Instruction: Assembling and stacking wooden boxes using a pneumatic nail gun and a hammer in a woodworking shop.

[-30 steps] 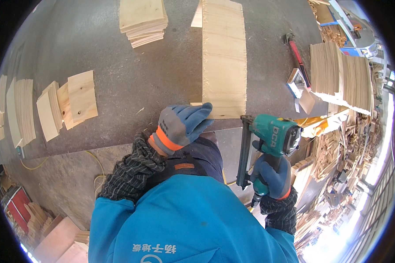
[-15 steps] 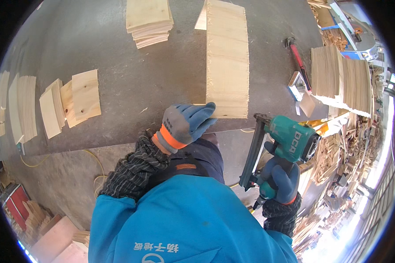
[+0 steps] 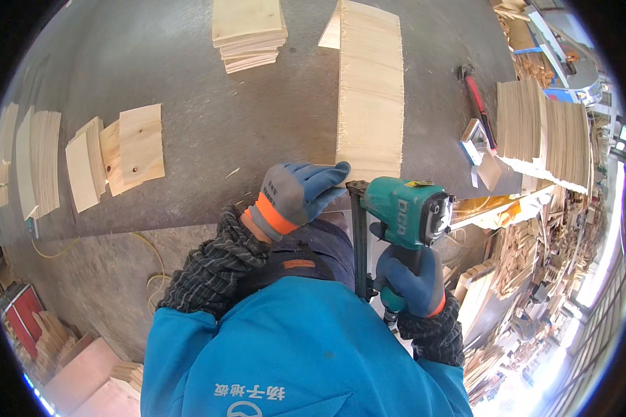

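Note:
A long pale plywood panel point(image 3: 371, 97) lies lengthwise on the dark tabletop point(image 3: 188, 187), its near end close to the front edge. My left hand point(image 3: 298, 194), in a grey-blue glove with an orange cuff, grips the panel's near left corner; the fingers partly hide that corner. My right hand point(image 3: 416, 278), gloved too, is wrapped around the handle of a green pneumatic nail gun point(image 3: 400, 208). The gun's nose is at the panel's near end, beside my left fingertips; whether it touches cannot be made out. Its long dark magazine points back toward me.
A plywood stack point(image 3: 249, 31) lies at the far middle. More thin boards point(image 3: 142, 142) are on the left. To the right are a red-handled hammer point(image 3: 477, 97), a small metal-edged block point(image 3: 474, 142) and tall board stacks point(image 3: 520, 121). A yellow hose point(image 3: 158, 260) hangs below the table.
My right hand has brought the nail gun leftward to the panel's near end. My left hand stays at the corner. The view has shifted slightly.

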Demonstrator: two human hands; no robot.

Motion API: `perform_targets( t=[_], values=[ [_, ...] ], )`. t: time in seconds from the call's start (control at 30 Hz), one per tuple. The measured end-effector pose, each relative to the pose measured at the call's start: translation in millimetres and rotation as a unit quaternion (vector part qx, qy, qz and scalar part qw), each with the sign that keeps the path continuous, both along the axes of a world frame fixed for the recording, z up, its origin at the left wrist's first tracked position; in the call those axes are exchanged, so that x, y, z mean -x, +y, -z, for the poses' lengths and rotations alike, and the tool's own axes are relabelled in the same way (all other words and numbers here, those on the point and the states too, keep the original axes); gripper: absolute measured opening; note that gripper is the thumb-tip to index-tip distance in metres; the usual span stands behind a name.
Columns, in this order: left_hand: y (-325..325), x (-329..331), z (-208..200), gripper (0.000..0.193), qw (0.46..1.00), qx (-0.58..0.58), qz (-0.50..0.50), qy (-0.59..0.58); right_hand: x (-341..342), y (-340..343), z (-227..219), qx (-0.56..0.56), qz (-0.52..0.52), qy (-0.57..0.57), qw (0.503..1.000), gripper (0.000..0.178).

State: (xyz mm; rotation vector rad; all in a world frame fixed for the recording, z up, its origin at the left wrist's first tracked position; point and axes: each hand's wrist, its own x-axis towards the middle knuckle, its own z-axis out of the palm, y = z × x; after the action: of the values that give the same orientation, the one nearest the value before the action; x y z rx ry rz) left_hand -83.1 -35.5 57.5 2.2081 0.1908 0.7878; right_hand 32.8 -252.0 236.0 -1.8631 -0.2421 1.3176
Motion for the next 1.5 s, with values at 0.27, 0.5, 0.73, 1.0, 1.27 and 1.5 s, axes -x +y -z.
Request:
perform_targets(
  t=[0.27,0.5,0.73,1.0,1.27,1.5],
  values=[
    [-0.4,4.4,1.5,0.045,1.000,0.023,0.003,0.015,3.8,5.7,1.6,0.014,-0.019,-0.023,0.999,0.014],
    [-0.5,3.1,0.8,0.047,0.999,0.036,0.002,0.005,3.5,9.1,-1.5,0.017,-0.023,-0.022,0.999,0.016],
    [-0.4,2.8,0.6,0.042,1.000,0.025,-0.001,0.013,3.8,17.1,-8.4,0.049,-0.021,-0.025,0.998,0.065],
    [-2.9,-1.4,0.0,0.038,1.000,0.017,-0.015,-0.014,-1.7,-7.3,-10.5,-0.015,0.034,-0.012,0.999,0.053],
    [-3.8,-1.5,0.2,0.038,1.000,0.015,-0.019,-0.005,1.3,2.0,-7.7,0.026,0.005,-0.016,1.000,0.062],
    [-4.2,-0.3,-2.1,0.042,1.000,0.015,-0.013,-0.004,1.4,2.5,0.4,0.016,-0.018,-0.031,0.999,0.058]
  ],
)
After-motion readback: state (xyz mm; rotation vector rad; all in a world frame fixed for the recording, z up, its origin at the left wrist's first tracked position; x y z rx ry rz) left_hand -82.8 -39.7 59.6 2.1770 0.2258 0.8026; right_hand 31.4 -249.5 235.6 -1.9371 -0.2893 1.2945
